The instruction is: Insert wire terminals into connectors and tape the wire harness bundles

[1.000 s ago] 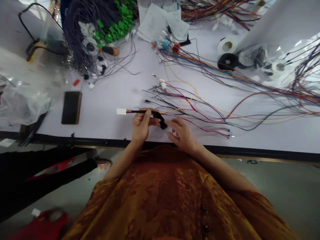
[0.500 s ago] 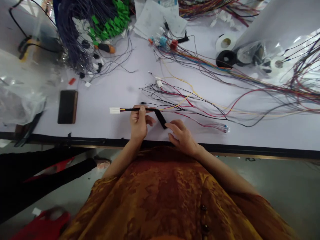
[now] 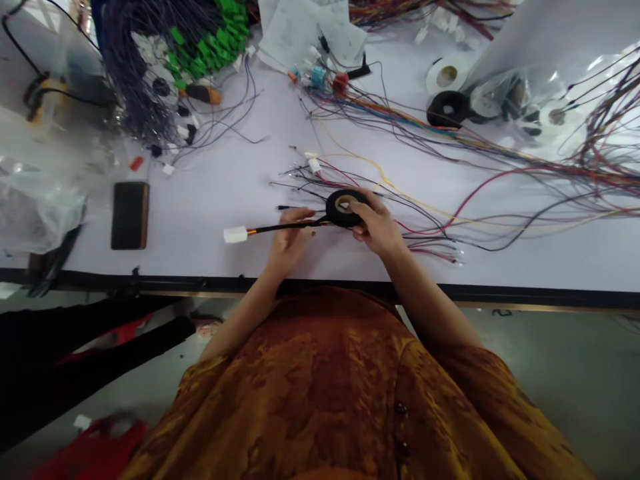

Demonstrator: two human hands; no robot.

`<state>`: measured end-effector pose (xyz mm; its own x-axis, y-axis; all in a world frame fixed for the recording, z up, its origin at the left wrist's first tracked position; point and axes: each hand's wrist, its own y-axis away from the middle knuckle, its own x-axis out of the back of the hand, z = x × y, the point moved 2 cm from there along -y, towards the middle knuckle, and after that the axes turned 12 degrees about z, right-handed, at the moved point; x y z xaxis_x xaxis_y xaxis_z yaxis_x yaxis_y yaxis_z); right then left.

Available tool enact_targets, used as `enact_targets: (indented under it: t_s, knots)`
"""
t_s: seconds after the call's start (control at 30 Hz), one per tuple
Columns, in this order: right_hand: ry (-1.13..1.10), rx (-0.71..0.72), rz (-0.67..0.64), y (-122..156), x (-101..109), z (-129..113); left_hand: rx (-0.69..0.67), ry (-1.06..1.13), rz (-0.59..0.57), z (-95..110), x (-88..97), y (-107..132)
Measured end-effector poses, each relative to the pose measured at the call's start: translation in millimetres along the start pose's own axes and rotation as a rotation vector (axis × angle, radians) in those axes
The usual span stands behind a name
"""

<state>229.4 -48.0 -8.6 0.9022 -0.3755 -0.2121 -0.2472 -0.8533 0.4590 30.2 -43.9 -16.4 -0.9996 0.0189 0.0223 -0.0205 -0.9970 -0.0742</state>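
My right hand grips a roll of black tape, with the thumb at its central hole. The roll sits against a wire bundle wrapped in black tape. Around that bundle, my left hand has its fingers closed, just left of the roll. A white connector ends the bundle on the left, with short coloured wires showing beside it. Past the roll, loose red, black and yellow wires run off to the right. Close above my hands lies another small white connector on thin wires.
A phone lies at left on the white table. Dark wires with green connectors and an orange-handled screwdriver are at the back left. More tape rolls and a long wire bundle lie at the right. Plastic bags stand on both sides.
The black strip that hung from the bundle at my right hand is now a tape roll held up against the bundle. My right hand has moved up; the white connector has tilted slightly downward.
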Motion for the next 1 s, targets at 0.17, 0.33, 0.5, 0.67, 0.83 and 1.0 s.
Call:
enact_targets:
  t_s: [0.17,0.33,0.5,0.67,0.83,1.0]
  knots:
    - [0.306,0.337,0.048,39.1,12.3,11.2,0.123,0.042,-0.002,-0.6,-23.6,-6.0]
    - [0.650,0.698,-0.170,71.3,3.5,12.9,0.229,0.039,0.094,19.6,-21.5,-2.9]
    - [0.486,0.476,0.074,20.8,-12.8,-13.7,-0.265,-0.266,-0.197,35.6,-16.6,12.2]
    - [0.425,0.383,0.051,13.6,-8.2,-6.7,-0.335,-0.202,0.053,25.7,-15.2,9.2]
    - [0.693,0.782,-0.106,75.6,13.2,15.7,0.079,0.015,0.194,18.1,-23.8,-5.1]
    - [0.539,0.608,0.091,41.1,2.6,-2.1,-0.201,-0.075,-0.026,36.6,-25.2,-0.1]
